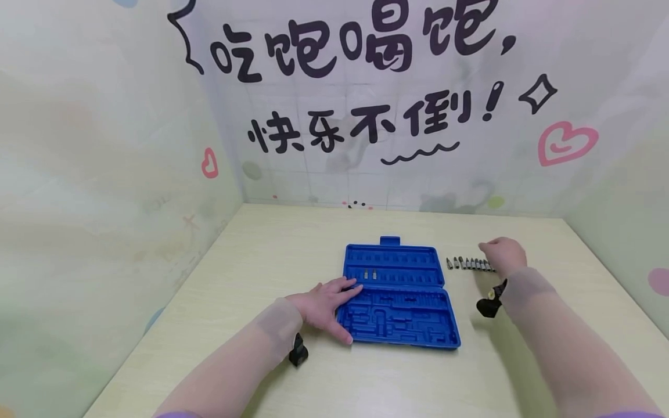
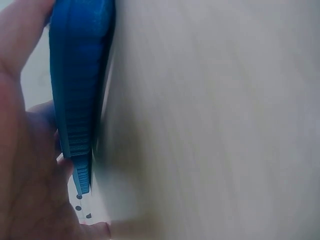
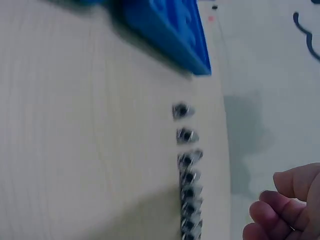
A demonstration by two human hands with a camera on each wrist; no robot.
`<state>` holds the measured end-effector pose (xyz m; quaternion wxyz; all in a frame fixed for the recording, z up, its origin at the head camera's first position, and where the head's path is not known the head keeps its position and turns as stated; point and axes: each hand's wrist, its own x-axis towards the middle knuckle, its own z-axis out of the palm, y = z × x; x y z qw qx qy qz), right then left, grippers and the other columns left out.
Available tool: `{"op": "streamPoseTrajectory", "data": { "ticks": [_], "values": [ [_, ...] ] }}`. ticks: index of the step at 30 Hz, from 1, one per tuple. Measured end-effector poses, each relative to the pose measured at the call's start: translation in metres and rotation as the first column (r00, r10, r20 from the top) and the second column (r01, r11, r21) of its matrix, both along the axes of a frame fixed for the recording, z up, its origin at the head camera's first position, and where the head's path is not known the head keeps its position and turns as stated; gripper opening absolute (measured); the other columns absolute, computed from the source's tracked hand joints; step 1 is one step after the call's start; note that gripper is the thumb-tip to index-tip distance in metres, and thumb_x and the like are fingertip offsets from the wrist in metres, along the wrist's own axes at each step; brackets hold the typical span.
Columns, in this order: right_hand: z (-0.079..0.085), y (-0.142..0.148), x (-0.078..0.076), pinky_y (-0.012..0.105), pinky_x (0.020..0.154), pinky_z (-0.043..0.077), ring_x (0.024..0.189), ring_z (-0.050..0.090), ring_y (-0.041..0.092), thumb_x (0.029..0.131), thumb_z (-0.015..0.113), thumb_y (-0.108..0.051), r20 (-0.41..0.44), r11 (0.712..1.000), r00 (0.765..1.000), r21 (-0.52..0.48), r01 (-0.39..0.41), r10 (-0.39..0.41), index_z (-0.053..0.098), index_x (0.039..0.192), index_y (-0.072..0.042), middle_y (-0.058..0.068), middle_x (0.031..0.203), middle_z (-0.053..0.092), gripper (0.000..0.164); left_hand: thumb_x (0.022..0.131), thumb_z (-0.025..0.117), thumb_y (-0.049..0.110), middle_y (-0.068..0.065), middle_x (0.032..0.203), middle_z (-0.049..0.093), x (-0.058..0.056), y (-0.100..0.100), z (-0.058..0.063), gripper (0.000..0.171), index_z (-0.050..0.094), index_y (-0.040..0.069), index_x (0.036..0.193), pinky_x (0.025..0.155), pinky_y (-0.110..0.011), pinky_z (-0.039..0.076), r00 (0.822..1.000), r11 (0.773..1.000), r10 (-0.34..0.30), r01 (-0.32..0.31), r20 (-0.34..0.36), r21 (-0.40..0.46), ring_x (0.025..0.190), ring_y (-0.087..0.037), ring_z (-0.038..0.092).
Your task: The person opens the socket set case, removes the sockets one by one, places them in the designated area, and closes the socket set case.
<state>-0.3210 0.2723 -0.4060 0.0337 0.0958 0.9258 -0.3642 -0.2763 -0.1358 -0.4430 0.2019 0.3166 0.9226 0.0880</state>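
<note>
A blue plastic case (image 1: 399, 337) lies unfolded on the table, with two metal screwdriver bits (image 1: 370, 274) standing in its upper half. My left hand (image 1: 326, 307) rests against the case's left side, fingers spread over the edge and thumb at the lower corner. In the left wrist view, the case's ribbed side (image 2: 80, 100) runs along that hand. To the right of the case is a row of several bits (image 1: 467, 264). Above the row's right end hovers my right hand (image 1: 504, 255), fingers loosely curled; in the right wrist view no bit shows between the fingertips (image 3: 267, 212).
The pale wooden table (image 1: 272, 249) meets a printed wall (image 1: 324, 180) behind it, with more wall panels at both sides. Black wrist cameras (image 1: 489, 306) hang under both forearms. The case's latch tab (image 1: 389, 240) sticks out at the back.
</note>
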Motion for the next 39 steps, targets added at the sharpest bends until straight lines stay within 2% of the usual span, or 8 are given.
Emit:
{"op": "streamPoseTrajectory", "data": {
  "ticks": [2, 5, 12, 16, 23, 27, 37, 39],
  "values": [
    [0.004, -0.016, -0.002, 0.047, 0.079, 0.046, 0.090, 0.054, 0.034, 0.100, 0.044, -0.032, -0.023, 0.999, 1.000, -0.053, -0.007, 0.006, 0.047, 0.133, 0.011, 0.031, 0.128, 0.051, 0.054, 0.071, 0.070, 0.069, 0.007, 0.161, 0.005, 0.000, 0.000, 0.000, 0.110, 0.012, 0.030, 0.156, 0.114, -0.055, 0.010, 1.000, 1.000, 0.002, -0.002, -0.002, 0.004, 0.147, -0.019, 0.002],
    [0.010, -0.042, -0.002, 0.042, 0.075, 0.046, 0.088, 0.053, 0.030, 0.101, 0.045, -0.032, -0.040, 0.993, 0.999, -0.113, -0.032, 0.028, 0.048, 0.133, 0.007, 0.027, 0.126, 0.052, 0.051, 0.070, 0.071, 0.068, 0.006, 0.161, 0.006, 0.000, 0.001, 0.000, 0.110, 0.013, 0.029, 0.156, 0.114, -0.055, 0.010, 1.000, 1.000, 0.004, -0.004, -0.002, 0.010, 0.147, -0.020, 0.003],
    [0.008, -0.099, 0.001, 0.048, 0.087, 0.046, 0.103, 0.051, 0.034, 0.099, 0.051, -0.027, -0.062, 0.959, 0.998, -0.279, -0.041, 0.025, 0.055, 0.126, 0.007, 0.024, 0.123, 0.053, 0.043, 0.071, 0.071, 0.068, 0.006, 0.161, 0.006, 0.000, 0.001, -0.001, 0.110, 0.013, 0.029, 0.156, 0.114, -0.056, 0.010, 1.000, 1.000, -0.005, 0.005, -0.007, 0.007, 0.147, -0.019, 0.003],
    [-0.001, -0.132, 0.004, 0.048, 0.088, 0.045, 0.105, 0.051, 0.033, 0.098, 0.054, -0.026, -0.047, 0.950, 0.998, -0.308, -0.043, 0.030, 0.058, 0.122, 0.005, 0.022, 0.125, 0.055, 0.040, 0.071, 0.070, 0.069, 0.006, 0.161, 0.006, -0.001, 0.001, -0.003, 0.110, 0.013, 0.029, 0.156, 0.114, -0.056, 0.010, 1.000, 1.000, -0.006, 0.006, -0.006, 0.006, 0.147, -0.020, 0.003],
    [-0.021, -0.176, 0.010, 0.044, 0.082, 0.048, 0.096, 0.056, 0.028, 0.096, 0.059, -0.031, -0.001, 0.972, 0.998, -0.230, -0.054, 0.055, 0.064, 0.115, -0.001, 0.015, 0.115, 0.061, 0.036, 0.071, 0.070, 0.069, 0.005, 0.161, 0.007, -0.001, 0.001, 0.000, 0.109, 0.014, 0.028, 0.156, 0.113, -0.057, 0.011, 1.000, 1.000, -0.010, 0.010, -0.011, 0.004, 0.147, -0.020, 0.004],
    [-0.025, -0.191, 0.011, 0.048, 0.089, 0.049, 0.102, 0.058, 0.030, 0.095, 0.061, -0.031, 0.023, 0.976, 0.999, -0.215, -0.040, 0.046, 0.066, 0.113, -0.002, 0.014, 0.114, 0.063, 0.035, 0.071, 0.070, 0.069, 0.004, 0.161, 0.007, 0.000, 0.002, 0.001, 0.109, 0.014, 0.027, 0.156, 0.113, -0.058, 0.011, 1.000, 1.000, -0.013, 0.013, -0.007, 0.008, 0.147, -0.021, 0.004],
    [-0.031, -0.207, 0.009, 0.062, 0.104, 0.028, 0.111, 0.057, 0.034, 0.095, 0.057, -0.033, 0.094, 0.996, 0.994, -0.074, -0.045, 0.052, 0.066, 0.118, -0.005, 0.013, 0.121, 0.064, 0.038, 0.071, 0.070, 0.069, 0.004, 0.161, 0.008, -0.001, 0.001, -0.001, 0.110, 0.015, 0.027, 0.156, 0.112, -0.059, 0.012, 1.000, 1.000, -0.022, 0.022, -0.023, 0.009, 0.147, -0.021, 0.005],
    [-0.031, -0.208, 0.008, 0.062, 0.104, 0.028, 0.111, 0.057, 0.034, 0.094, 0.058, -0.034, 0.102, 0.998, 0.994, -0.054, -0.042, 0.048, 0.066, 0.118, -0.005, 0.013, 0.122, 0.064, 0.039, 0.071, 0.070, 0.069, 0.004, 0.161, 0.008, -0.001, 0.001, 0.000, 0.109, 0.015, 0.027, 0.156, 0.112, -0.059, 0.012, 0.999, 1.000, -0.021, 0.021, -0.025, 0.009, 0.147, -0.021, 0.005]
  ]
}}
